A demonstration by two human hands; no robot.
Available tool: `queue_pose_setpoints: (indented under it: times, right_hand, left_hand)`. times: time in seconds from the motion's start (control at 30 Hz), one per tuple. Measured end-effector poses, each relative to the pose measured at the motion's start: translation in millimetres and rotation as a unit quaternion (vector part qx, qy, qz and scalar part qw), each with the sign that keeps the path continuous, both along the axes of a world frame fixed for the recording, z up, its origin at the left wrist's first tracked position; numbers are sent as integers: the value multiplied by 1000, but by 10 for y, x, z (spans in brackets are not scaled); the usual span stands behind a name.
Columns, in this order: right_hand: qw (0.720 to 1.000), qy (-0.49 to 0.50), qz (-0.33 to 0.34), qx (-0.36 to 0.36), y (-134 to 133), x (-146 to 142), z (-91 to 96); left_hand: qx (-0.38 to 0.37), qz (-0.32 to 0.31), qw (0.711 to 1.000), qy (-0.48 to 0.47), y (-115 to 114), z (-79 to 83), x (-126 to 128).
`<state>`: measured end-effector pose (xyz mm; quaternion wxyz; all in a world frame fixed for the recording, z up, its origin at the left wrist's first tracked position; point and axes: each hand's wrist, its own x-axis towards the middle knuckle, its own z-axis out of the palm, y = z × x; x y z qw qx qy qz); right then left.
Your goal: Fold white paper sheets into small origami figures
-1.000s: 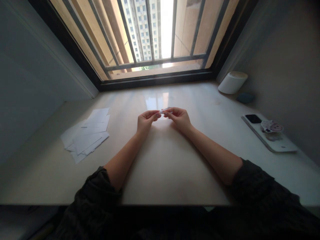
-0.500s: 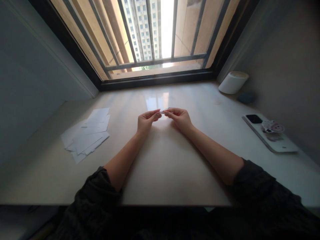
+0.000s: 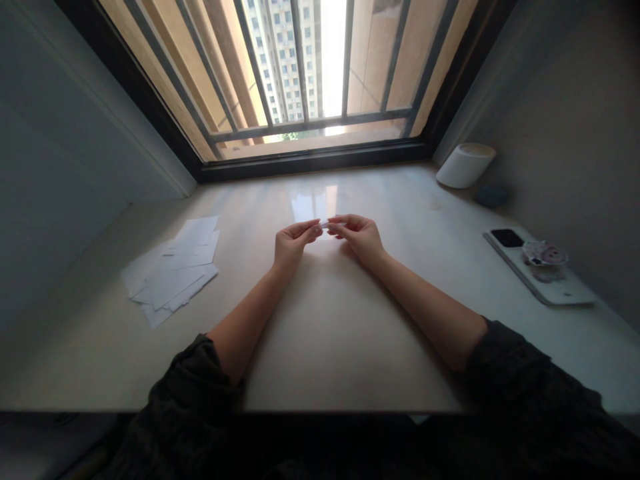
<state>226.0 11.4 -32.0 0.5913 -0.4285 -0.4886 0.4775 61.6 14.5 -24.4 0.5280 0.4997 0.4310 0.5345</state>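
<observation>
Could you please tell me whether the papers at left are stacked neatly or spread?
Spread loosely: the papers overlap at differing angles, their edges unaligned.

My feed, backlit by the window [image 3: 334,73] beyond left hand [image 3: 290,243] and right hand [image 3: 364,237] — tabletop [image 3: 345,333] glare just ahead, dim, blurred edges.

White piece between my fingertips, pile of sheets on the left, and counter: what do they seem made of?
White piece: probably paper, as it's thin and pale, but too small to tell the finish. Pile of sheets: likely matte paper, flat with straight, thin edges. Counter: polished stone or a look-alike; it shows bright reflections.
</observation>
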Motion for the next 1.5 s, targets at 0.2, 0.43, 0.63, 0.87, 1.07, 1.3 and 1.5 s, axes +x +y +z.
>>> queue_pose_setpoints:
  times: [0.2, 0.43, 0.63, 0.87, 1.07, 1.3, 1.5]
  right_hand:
    - [999, 31, 9, -16, -11, -7, 14]
    - [999, 38, -5, -24, -9, -8, 5]
    - [999, 49, -8, -22, -12, -14, 7]
    - [996, 81, -2, -24, -9, -33, -7]
    - [996, 82, -15, -28, -19, -57, 14]
    - [998, 55, -27, -23, -30, -46, 35]
    - [997, 53, -36, -32, -30, -43, 38]
  left_hand:
    - [-1, 7, 1000, -3, 0, -7, 4]
    - [1, 12, 1000, -9, -2, -11, 22]
    - [2, 22, 1000, -10, -11, -1, 45]
    - [18, 25, 999, -20, -26, 17, 66]
    - [18, 43, 999, -23, -39, 30, 94]
    - [12, 30, 999, -17, -32, -3, 81]
    - [11, 22, 1000, -19, -17, -32, 64]
